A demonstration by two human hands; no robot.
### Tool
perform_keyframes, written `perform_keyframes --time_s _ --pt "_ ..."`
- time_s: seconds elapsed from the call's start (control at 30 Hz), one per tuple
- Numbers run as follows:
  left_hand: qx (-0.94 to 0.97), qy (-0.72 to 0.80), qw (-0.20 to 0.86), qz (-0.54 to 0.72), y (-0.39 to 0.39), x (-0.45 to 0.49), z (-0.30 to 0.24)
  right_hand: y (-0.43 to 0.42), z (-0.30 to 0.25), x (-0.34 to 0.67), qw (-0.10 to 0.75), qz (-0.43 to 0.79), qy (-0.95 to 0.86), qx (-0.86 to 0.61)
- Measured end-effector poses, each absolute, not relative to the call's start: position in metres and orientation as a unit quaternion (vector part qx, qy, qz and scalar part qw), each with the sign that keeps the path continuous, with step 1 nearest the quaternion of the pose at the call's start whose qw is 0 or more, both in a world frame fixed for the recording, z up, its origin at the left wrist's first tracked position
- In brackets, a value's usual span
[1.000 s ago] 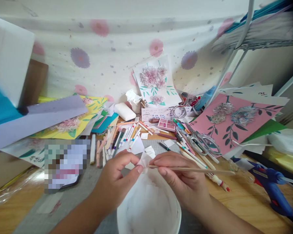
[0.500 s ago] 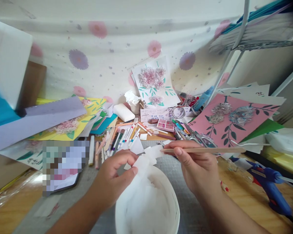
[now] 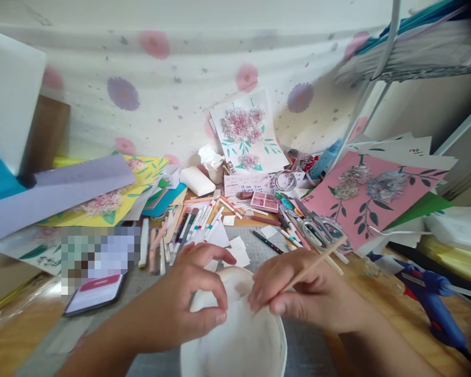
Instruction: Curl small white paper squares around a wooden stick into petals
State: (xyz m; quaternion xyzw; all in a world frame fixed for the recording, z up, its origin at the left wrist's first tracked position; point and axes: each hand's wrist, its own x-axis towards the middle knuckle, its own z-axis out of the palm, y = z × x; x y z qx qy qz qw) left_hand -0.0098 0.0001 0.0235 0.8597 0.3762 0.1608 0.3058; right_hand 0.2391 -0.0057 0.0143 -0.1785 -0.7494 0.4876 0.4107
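My left hand (image 3: 204,293) hangs over the left rim of a white bowl (image 3: 280,335), thumb and a finger curled together in a pinch and another finger stretched out. Whatever lies between those fingertips, if anything, cannot be made out against the white. In my right hand (image 3: 294,290) is a thin wooden stick (image 3: 317,262), slanting up to the right. The fingers of that hand point down over the bowl's right side, and the stick's lower end is mostly hidden by them. Small white paper pieces (image 3: 237,254) lie just behind the bowl.
Markers (image 3: 204,220), scissors (image 3: 317,230) and a palette (image 3: 264,200) crowd the back of the grey mat. A phone (image 3: 96,296) lies at left, a blue glue gun (image 3: 432,293) at right. Flower pictures on pink (image 3: 361,204) and yellow paper (image 3: 141,183) flank the work area.
My right hand has moved down and left over the bowl, tilting the stick from level to slanted. The white sheet stretched up by my left hand no longer shows there. Both hands sit lower.
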Motion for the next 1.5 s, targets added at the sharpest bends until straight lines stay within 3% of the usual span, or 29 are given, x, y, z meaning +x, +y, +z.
perform_keyframes --time_s 0.1,0.17,0.3,0.53,1.07,1.23,1.5 --pt "0.825 0.397 0.323 0.24 0.007 -0.013 0.016 0.011 -0.005 0.237 0.521 0.464 -0.66 -0.28" --pt "0.774 0.432 0.336 0.318 0.013 -0.014 0.009 0.026 -0.021 0.236 0.55 0.412 -0.64 -0.343" --pt "0.692 0.506 0.338 0.387 0.022 -0.017 -0.003 0.047 -0.049 0.23 0.492 0.392 -0.682 -0.373" --pt "0.691 0.52 0.336 0.372 0.024 -0.016 -0.004 0.05 -0.061 0.219 0.395 0.35 -0.765 -0.368" --pt "0.696 0.519 0.343 0.358 0.027 -0.01 -0.002 0.051 -0.062 0.216 0.394 0.35 -0.763 -0.374" --pt "0.696 0.525 0.334 0.359 0.028 -0.01 -0.003 0.053 -0.066 0.215 0.437 0.382 -0.712 -0.394" --pt "0.669 0.534 0.317 0.407 0.017 -0.002 0.003 0.048 -0.049 0.215 0.579 0.496 -0.529 -0.371"
